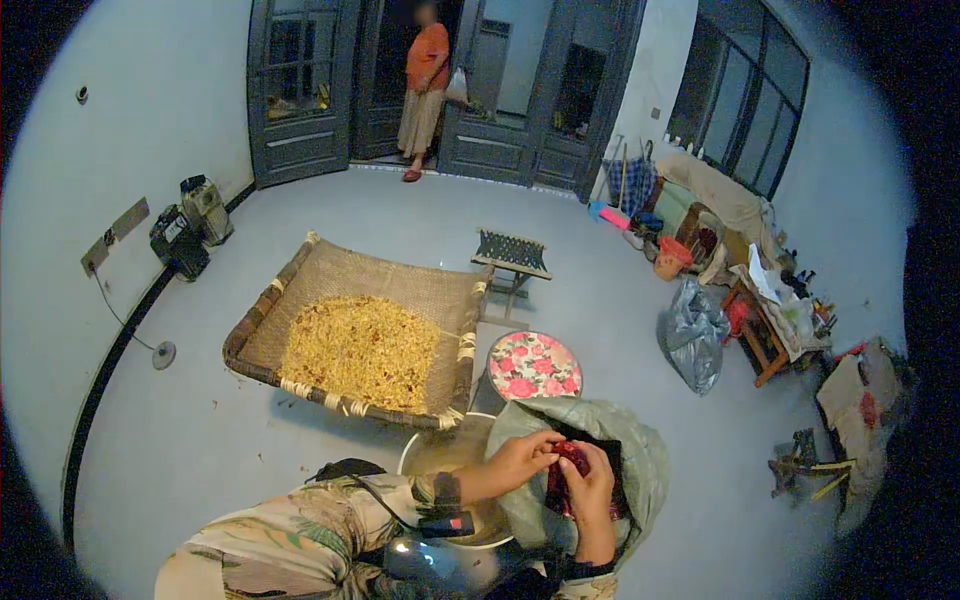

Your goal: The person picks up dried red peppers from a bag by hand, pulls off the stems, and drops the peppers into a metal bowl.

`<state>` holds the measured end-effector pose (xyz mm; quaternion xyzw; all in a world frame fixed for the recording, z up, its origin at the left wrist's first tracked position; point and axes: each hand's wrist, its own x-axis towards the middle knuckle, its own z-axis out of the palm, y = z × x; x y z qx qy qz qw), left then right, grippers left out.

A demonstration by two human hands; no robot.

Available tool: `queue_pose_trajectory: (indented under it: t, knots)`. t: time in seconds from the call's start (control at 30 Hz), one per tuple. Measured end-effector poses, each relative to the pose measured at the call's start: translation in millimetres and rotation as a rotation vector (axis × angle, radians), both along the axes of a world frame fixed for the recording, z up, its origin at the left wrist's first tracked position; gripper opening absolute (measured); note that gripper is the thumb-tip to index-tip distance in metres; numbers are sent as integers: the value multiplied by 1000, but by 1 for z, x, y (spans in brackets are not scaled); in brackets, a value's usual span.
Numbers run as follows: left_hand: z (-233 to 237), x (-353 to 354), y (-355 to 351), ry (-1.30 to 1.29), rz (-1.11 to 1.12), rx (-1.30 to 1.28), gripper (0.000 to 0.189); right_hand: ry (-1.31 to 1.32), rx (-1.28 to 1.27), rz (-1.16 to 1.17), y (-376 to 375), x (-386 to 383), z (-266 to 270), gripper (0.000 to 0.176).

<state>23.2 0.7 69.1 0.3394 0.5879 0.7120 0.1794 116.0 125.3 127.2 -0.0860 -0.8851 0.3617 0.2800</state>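
Note:
My left hand (518, 466) and my right hand (592, 484) meet over the mouth of a green woven sack (645, 450). Between their closed fingers is a small, dark red, shiny thing (572, 456), whose kind I cannot make out. More dark red material (560, 500) shows below it in the sack's opening. Under my left forearm stands a wide pale basin (408, 462), partly hidden by the arm and sack. Beyond my left hand, a woven basket tray (330, 262) holds a heap of yellow grain-like pieces (360, 350).
A round floral stool (535, 366) and a folding stool (512, 255) stand past the sack. Right lie a grey plastic bag (694, 340) and a cluttered low table (765, 350). A person (425, 85) stands at the doorway. Black devices (180, 243) sit by the left wall.

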Motion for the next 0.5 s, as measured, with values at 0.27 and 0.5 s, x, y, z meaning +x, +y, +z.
queue_pose_trajectory:
  t: [0.27, 0.5]
  knots:
    - [-1, -3, -1, 190, 76, -111, 35, 1, 33, 39, 7, -2, -12, 18]
    - [15, 3, -2, 451, 211, -101, 28, 42, 241, -11, 11, 2, -19, 17]
